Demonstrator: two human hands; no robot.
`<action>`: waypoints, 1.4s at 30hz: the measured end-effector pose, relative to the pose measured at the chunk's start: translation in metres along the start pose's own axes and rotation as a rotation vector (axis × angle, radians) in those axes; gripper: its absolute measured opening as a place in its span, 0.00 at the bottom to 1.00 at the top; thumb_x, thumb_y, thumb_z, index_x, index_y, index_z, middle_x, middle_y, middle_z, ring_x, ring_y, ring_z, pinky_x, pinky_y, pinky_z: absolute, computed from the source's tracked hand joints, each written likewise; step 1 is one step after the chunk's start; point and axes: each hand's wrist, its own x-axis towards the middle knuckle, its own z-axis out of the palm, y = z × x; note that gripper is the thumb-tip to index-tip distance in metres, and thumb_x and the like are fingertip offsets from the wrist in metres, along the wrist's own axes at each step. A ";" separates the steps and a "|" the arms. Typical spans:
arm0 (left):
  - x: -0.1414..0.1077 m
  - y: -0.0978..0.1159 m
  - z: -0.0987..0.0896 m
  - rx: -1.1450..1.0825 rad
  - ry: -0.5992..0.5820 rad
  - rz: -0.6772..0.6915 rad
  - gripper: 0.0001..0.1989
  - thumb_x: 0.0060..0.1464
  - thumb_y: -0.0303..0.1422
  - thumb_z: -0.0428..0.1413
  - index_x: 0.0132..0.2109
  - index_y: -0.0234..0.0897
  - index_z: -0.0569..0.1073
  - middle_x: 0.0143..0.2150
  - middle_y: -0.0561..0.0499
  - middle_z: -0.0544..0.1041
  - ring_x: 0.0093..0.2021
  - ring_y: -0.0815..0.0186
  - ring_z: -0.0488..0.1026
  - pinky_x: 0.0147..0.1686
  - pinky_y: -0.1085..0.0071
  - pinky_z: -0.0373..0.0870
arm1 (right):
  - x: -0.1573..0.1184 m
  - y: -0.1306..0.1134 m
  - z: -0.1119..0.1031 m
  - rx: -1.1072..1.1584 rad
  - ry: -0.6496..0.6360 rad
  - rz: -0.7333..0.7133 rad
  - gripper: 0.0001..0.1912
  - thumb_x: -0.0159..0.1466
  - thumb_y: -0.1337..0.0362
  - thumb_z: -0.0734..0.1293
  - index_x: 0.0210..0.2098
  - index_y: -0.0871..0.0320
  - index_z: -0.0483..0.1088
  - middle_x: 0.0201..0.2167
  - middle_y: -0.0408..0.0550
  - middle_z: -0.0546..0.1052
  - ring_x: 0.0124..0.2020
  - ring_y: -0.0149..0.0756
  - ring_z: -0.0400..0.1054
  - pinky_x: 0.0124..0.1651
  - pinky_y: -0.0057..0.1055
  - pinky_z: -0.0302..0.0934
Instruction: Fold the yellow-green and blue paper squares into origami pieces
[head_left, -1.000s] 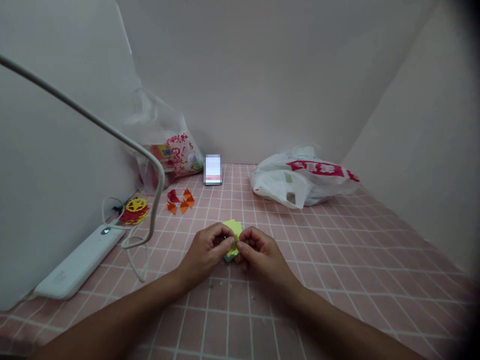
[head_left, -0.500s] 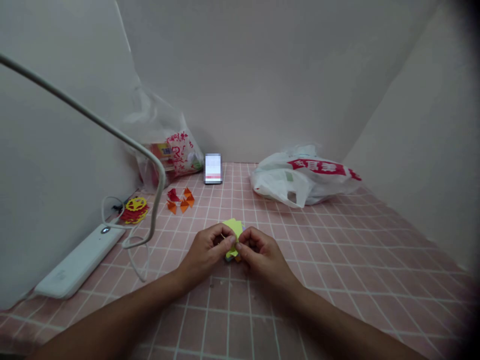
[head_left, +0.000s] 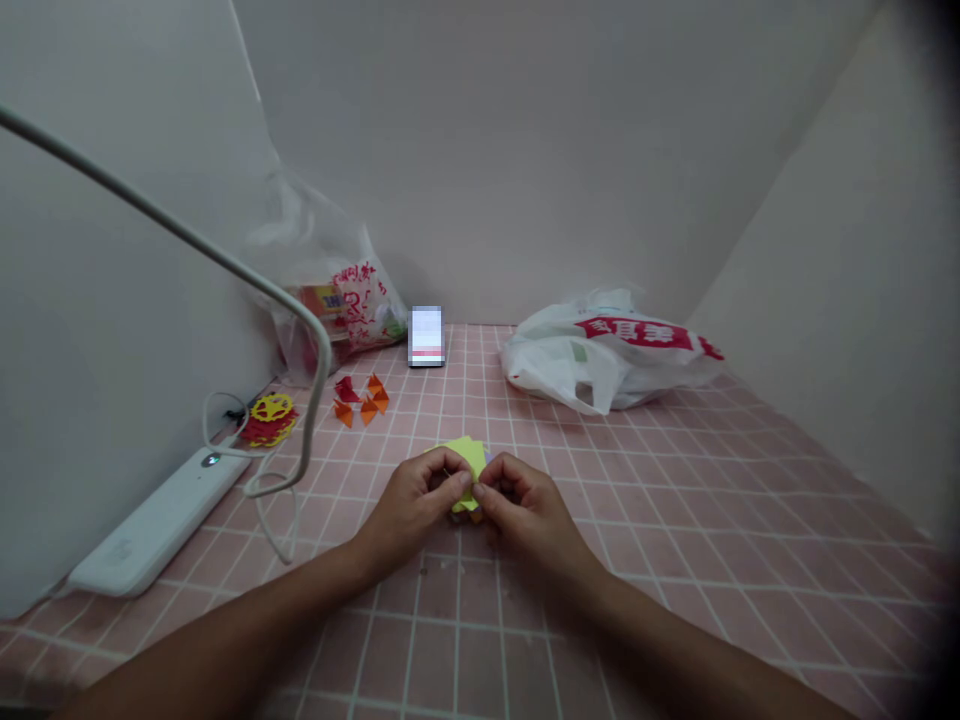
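Both hands meet at a piece of yellow paper (head_left: 469, 455) in the middle of the table. My left hand (head_left: 420, 497) pinches its left side between thumb and fingers. My right hand (head_left: 529, 505) pinches the right side, the two thumb tips almost touching. Edges of other coloured paper, purplish and orange, peek out around and beneath the yellow sheet; the fingers hide most of them. Beyond my left hand lie several small folded orange paper pieces (head_left: 368, 410) and a red one (head_left: 346, 389).
A white power strip (head_left: 161, 525) with a looping cable lies left, near yellow and red cut-out shapes (head_left: 271, 418). A grey curved arm (head_left: 172, 235) crosses the upper left. Behind are a filled plastic bag (head_left: 330, 300), a phone (head_left: 427, 337) and a white bag (head_left: 600, 355).
Almost nothing differs. The fingers have shifted very slightly on the yellow paper, and a bit more of its upper left edge shows.
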 end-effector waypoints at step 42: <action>0.000 0.004 -0.002 -0.171 -0.032 -0.084 0.12 0.52 0.39 0.60 0.33 0.32 0.73 0.28 0.53 0.73 0.27 0.70 0.70 0.30 0.73 0.66 | 0.000 -0.005 -0.004 0.036 -0.041 -0.003 0.11 0.62 0.58 0.66 0.29 0.57 0.65 0.21 0.39 0.70 0.18 0.26 0.61 0.19 0.23 0.54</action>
